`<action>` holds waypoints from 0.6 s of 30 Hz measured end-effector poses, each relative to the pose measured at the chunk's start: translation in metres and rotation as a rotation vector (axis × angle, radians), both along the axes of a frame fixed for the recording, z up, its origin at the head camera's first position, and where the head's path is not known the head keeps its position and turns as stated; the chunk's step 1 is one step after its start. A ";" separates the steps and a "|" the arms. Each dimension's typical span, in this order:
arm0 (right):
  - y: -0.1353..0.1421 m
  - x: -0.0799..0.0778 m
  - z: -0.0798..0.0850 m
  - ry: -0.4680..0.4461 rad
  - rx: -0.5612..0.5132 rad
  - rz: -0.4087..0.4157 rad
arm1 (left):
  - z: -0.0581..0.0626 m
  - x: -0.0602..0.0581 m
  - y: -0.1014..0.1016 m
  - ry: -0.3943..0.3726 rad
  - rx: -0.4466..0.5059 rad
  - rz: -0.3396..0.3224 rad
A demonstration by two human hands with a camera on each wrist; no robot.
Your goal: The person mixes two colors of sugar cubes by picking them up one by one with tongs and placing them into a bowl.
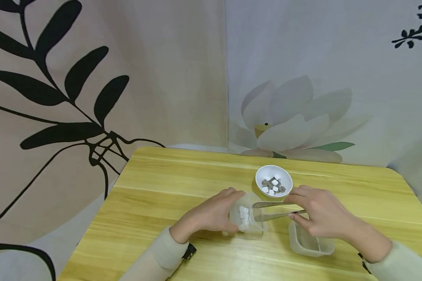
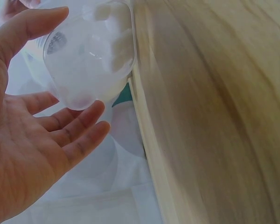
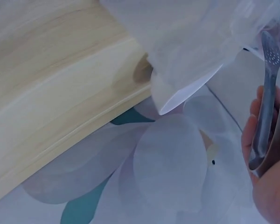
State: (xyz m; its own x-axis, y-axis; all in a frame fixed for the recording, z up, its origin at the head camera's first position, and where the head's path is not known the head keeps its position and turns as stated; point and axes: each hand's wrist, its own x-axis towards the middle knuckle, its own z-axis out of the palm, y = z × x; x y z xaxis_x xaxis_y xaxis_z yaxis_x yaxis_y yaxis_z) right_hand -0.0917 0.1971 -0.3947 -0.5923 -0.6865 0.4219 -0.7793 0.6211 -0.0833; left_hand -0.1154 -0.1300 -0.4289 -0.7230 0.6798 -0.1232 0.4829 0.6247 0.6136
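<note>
My left hand (image 1: 214,212) grips a translucent plastic container (image 1: 249,200) between thumb and fingers, tipped so that its mouth faces right. Several white cubes (image 1: 244,214) lie inside it; through its base they look blurred in the left wrist view. Metal tongs (image 1: 272,216) are in my right hand (image 1: 321,212), their two perforated tips spread apart at the container's mouth. Nothing is visible between those tips. Beyond the tongs stands a white bowl (image 1: 273,170) holding grey and white cubes (image 1: 275,189).
Under my right hand sits a second translucent container (image 1: 311,249), partly covered by the hand; its contents are hard to make out. Everything stands on a wooden table (image 1: 168,187). Behind its far edge hangs a patterned curtain (image 1: 183,78).
</note>
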 end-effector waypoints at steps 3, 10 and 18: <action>-0.005 -0.003 -0.001 -0.005 0.022 0.021 | -0.001 -0.001 0.001 0.001 0.001 0.000; -0.014 -0.010 0.000 -0.002 0.041 0.094 | -0.003 -0.003 0.003 0.012 0.003 0.002; -0.022 -0.019 -0.002 0.002 0.064 0.176 | -0.004 -0.005 0.005 0.012 0.001 0.013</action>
State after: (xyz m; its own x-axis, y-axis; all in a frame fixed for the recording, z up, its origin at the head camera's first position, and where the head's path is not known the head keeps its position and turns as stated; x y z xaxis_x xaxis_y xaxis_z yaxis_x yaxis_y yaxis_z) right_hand -0.1110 0.1750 -0.3969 -0.4602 -0.8048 0.3749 -0.8763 0.4795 -0.0463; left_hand -0.1206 -0.1247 -0.4329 -0.7330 0.6707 -0.1136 0.4824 0.6303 0.6083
